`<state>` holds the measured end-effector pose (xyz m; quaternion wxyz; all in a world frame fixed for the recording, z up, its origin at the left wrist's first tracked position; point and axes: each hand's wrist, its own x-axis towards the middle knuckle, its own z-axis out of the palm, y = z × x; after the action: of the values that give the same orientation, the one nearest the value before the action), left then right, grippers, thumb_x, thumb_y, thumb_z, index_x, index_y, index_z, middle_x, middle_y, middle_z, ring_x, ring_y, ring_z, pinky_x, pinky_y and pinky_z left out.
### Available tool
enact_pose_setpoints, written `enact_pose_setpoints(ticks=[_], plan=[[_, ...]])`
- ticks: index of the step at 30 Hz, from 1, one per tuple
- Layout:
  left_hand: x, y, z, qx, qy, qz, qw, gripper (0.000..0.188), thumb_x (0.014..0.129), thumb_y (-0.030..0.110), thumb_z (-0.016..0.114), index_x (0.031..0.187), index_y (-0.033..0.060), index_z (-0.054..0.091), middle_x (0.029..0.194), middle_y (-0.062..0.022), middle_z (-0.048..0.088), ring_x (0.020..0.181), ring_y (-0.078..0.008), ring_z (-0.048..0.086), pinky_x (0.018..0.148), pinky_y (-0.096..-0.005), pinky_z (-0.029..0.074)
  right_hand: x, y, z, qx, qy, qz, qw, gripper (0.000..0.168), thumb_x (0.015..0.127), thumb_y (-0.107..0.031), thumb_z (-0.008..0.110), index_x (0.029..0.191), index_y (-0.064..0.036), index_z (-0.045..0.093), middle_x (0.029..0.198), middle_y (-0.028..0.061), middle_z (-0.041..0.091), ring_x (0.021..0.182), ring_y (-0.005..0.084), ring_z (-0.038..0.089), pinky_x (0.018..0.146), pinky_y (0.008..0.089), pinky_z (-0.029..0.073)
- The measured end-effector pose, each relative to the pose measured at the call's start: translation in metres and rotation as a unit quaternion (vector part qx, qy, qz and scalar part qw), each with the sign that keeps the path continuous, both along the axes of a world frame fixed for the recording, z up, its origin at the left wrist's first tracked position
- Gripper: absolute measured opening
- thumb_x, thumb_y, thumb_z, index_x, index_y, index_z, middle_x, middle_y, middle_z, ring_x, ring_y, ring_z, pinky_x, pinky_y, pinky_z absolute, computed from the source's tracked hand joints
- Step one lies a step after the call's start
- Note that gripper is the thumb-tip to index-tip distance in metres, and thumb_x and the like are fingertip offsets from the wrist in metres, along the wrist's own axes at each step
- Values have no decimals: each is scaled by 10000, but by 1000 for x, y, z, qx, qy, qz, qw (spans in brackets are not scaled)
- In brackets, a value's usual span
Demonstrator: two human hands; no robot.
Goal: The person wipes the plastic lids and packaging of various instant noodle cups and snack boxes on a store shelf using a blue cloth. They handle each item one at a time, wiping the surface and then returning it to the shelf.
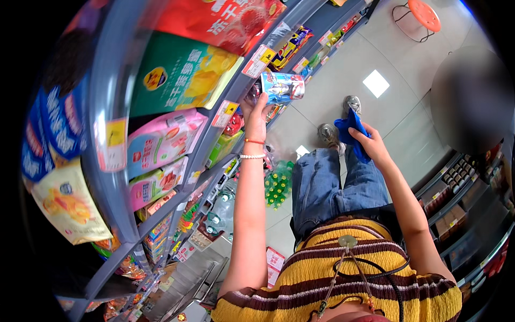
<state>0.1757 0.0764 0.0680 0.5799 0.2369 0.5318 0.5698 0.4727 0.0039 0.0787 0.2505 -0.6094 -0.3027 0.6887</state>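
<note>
My left hand (pixel 256 114) reaches to the front edge of a store shelf and grips the lower end of a blue, white and red printed cup-shaped container (pixel 281 87), which lies tilted on its side in view. My right hand (pixel 368 141) holds a crumpled blue cloth (pixel 352 135) in front of my jeans, above my shoes. Beside the left hand, shelf price tags (pixel 225 114) line the shelf edge. A green freeze-dried fruit bag (pixel 181 74) and a pink snack bag (pixel 167 139) stand on the shelf to its left.
Grey shelving (pixel 193 157) with bagged snacks runs along the left. Green-bottled drinks (pixel 277 187) and large clear bottles (pixel 223 209) stand low near my left arm. An orange stool (pixel 424 15) is at the upper right. More stocked shelves (pixel 454 193) are at the right. A blurred dark round shape covers part of the right.
</note>
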Motion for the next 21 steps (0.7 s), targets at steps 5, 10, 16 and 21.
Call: enact_pose_setpoints(ticks=[5, 10, 16, 21], plan=[[-9, 42, -33, 39, 101, -15, 994, 497, 850, 99, 686, 1283, 26, 455, 1248, -69, 499, 1135, -178, 500, 942, -329, 446, 5, 0, -40, -46, 11, 9, 999, 328, 889, -289, 625, 1105, -42, 623, 887, 6, 614, 794, 84, 553, 727, 222, 435], [-23, 71, -49, -2, 434, 0, 901, 400, 919, 250, 588, 1187, -47, 581, 1226, -102, 572, 1119, -204, 525, 967, -316, 388, 7, 1, -64, -100, 18, 9, 995, 318, 882, -290, 626, 1108, -65, 624, 867, -3, 600, 798, 78, 522, 729, 229, 416], [-52, 96, -64, 22, 645, -51, 763, 470, 881, 306, 622, 1185, -49, 579, 1240, -126, 568, 1135, -236, 525, 979, -335, 385, 21, 3, -89, -110, 29, -20, 993, 303, 878, -278, 622, 1086, -57, 629, 865, -4, 599, 798, 79, 522, 728, 229, 417], [-70, 122, -75, 2, 715, -102, 692, 529, 849, 353, 650, 1184, -50, 577, 1252, -147, 566, 1149, -263, 526, 989, -351, 383, 38, 10, -106, -136, 5, -17, 991, 299, 884, -266, 633, 1105, -65, 620, 919, -15, 597, 868, 85, 526, 803, 232, 412]])
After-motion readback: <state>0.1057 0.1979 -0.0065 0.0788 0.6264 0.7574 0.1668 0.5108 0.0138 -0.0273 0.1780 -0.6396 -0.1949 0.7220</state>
